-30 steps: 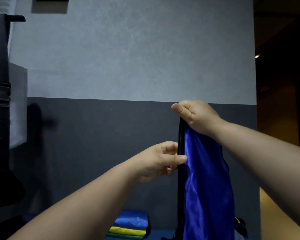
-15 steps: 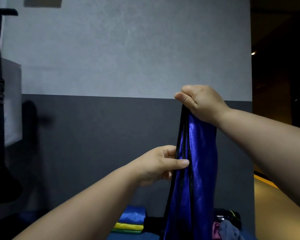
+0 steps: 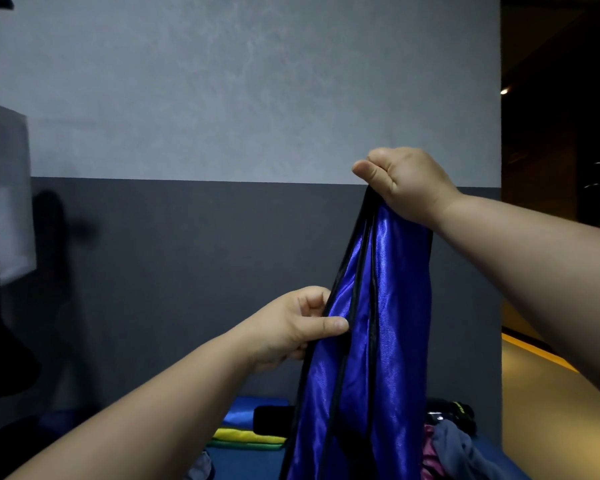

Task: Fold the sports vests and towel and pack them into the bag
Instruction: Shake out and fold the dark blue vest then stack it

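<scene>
A shiny blue sports vest (image 3: 392,327) with black trim hangs in the air in front of me. My right hand (image 3: 406,183) grips its top, bunched in a fist, at upper right. Lower down, my left hand (image 3: 298,327) pinches the vest's black-edged left side between thumb and fingers. Below, a stack of folded vests (image 3: 250,427), blue over yellow over green, lies on a blue surface. The vest's lower end runs out of the frame.
A grey and dark two-tone wall (image 3: 222,168) stands close ahead. Loose grey and maroon clothes (image 3: 454,448) lie at lower right beside a dark item (image 3: 451,412). A black object (image 3: 271,419) lies by the folded stack. A wooden floor (image 3: 541,410) shows at right.
The vest has spread wider at my left hand as that hand drew its edge leftward and down. My right hand kept its grip on the top. The view tilted down.
</scene>
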The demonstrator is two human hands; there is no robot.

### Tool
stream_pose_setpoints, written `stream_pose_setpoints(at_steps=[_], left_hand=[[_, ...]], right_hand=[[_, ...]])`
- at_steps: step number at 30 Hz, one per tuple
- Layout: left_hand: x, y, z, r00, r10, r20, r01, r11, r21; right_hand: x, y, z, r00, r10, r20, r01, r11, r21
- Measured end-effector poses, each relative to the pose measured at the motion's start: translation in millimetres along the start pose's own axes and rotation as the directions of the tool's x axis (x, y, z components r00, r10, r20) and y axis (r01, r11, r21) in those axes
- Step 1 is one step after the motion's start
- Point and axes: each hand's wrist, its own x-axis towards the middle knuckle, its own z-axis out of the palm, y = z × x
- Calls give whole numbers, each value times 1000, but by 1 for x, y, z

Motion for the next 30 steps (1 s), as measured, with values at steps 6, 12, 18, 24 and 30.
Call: stream_pose_setpoints(at_steps=[6,12,18,24,30], left_hand=[[-7,-26,4,968,150,-201,-147,989,30],[-20,-63,17,825,348,-446,-226,926,304],[-16,-82,25,716,604,-349,-296,716,632],[-6,-81,22,794,535,-290,-240,714,658],[-1,-73,37,855,384,-348,-162,836,524]], right_hand=[[0,-3,3,1000,21,19,-20,1000,-18],[2,0,0,997,67,26,-65,996,-61],[1,0,6,995,89,54,-84,992,-93],[1,-6,8,995,88,42,-83,992,-97],[4,-12,10,997,77,28,-75,993,-91]])
